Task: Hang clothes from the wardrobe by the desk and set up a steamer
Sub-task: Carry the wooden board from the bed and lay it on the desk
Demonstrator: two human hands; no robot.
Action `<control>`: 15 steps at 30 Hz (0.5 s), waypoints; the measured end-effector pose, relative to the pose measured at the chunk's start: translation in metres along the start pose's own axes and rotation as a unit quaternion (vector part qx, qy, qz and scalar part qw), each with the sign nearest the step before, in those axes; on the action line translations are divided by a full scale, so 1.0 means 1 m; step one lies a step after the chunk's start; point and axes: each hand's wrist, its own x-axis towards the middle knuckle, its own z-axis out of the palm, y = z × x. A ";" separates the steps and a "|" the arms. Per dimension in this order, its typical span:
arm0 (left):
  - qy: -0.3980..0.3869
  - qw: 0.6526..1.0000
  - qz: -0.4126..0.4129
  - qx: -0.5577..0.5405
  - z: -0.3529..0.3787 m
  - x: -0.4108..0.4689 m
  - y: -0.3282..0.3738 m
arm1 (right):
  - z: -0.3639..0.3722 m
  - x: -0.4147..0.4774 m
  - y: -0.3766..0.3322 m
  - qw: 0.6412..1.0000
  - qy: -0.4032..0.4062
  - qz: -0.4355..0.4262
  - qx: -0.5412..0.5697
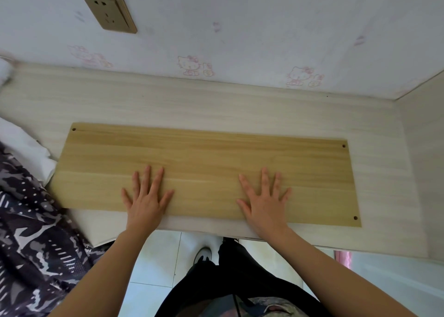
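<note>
A long yellow-brown wooden board with small holes in its corners lies flat on the pale wood-grain desk. My left hand lies palm down on the board's near left part, fingers spread and straight. My right hand lies palm down on the near right part in the same way. Neither hand holds anything. A dark patterned garment is heaped at the left, beside the desk. No steamer or hanger is in view.
A gold wall socket sits on the papered wall behind the desk. A white cloth lies at the desk's left end. A side panel closes the desk at the right. Below are tiled floor and my shoe.
</note>
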 end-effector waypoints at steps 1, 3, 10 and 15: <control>0.000 1.000 0.001 0.001 -0.001 0.002 -0.001 | -0.001 0.001 -0.001 1.000 -0.003 0.000 0.000; 0.000 1.000 0.004 -0.002 -0.003 0.008 -0.003 | -0.004 0.004 -0.005 1.000 -0.005 0.001 -0.001; -0.001 1.000 0.019 -0.006 -0.010 0.023 -0.009 | -0.007 0.010 -0.015 1.000 -0.001 0.015 0.001; -0.002 1.000 0.023 -0.004 -0.011 0.023 -0.008 | -0.007 0.009 -0.016 1.000 0.005 0.019 -0.006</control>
